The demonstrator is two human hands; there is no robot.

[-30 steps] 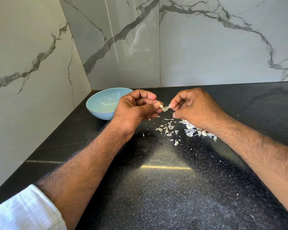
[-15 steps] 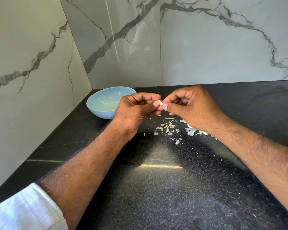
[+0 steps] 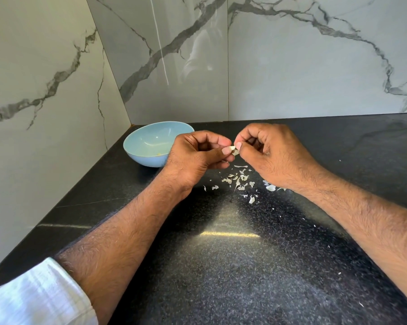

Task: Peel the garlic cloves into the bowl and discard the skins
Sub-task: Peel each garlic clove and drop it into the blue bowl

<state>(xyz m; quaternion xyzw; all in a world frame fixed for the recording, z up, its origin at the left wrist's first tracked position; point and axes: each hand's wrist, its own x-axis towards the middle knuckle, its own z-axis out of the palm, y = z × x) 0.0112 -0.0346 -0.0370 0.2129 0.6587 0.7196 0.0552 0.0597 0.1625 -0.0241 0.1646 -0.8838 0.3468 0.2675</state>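
Above skins (image 3: 238, 180), both hands pinch prob. clove (image 3: 233, 148).

A pale blue bowl (image 3: 148, 144) on a black speckled countertop (image 3: 233, 266), strewn with off-white garlic skins (image 3: 237, 180) (papery, greyish), before white, grey-veined marble wall tiles (image 3: 315, 66); a white sleeve (image 3: 38, 299).

Bright, even daylight fills the scene. A narrow streak of glare lies on the speckled black desk (image 3: 228, 254), and the glossy marble wall (image 3: 174, 57) shows soft reflections. Wide-angle bending tilts the edges; focus is sharp.
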